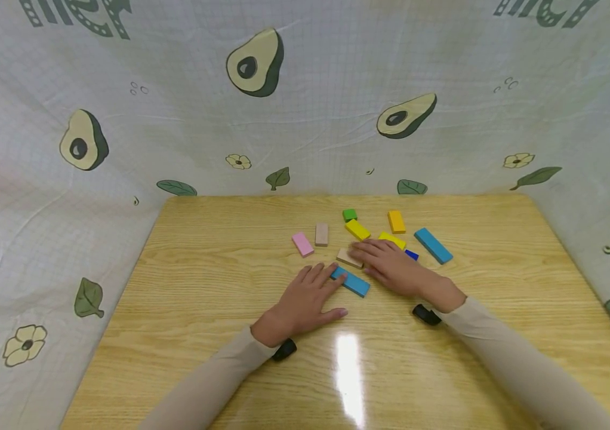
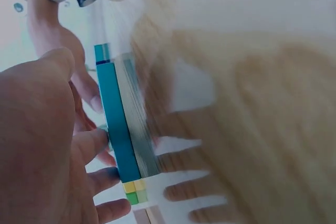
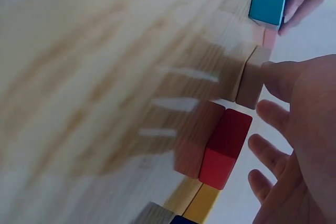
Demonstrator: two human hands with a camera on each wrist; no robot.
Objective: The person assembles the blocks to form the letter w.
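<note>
My left hand [image 1: 305,301] is low over the wooden table with its fingers spread and fairly straight. Its fingertips lie at the upper face and side of a long light-blue block [image 1: 356,285]. In the left wrist view the fingers reach along one side of that blue block [image 2: 116,124]. Farther right, my right hand [image 1: 396,267] covers part of the block group, fingers extended. Its thumb is at the end of a beige block [image 3: 252,80], while the other fingertips are beside a red block [image 3: 227,145], which the hand hides in the head view.
Around the hands lie a pink block [image 1: 302,244], a light-brown block [image 1: 322,235], a green block [image 1: 350,215], two yellow blocks [image 1: 357,230], an orange block [image 1: 397,221], a dark-blue block [image 1: 412,255] and another long blue block [image 1: 433,245]. Avocado-print cloth [image 1: 326,131] surrounds the table.
</note>
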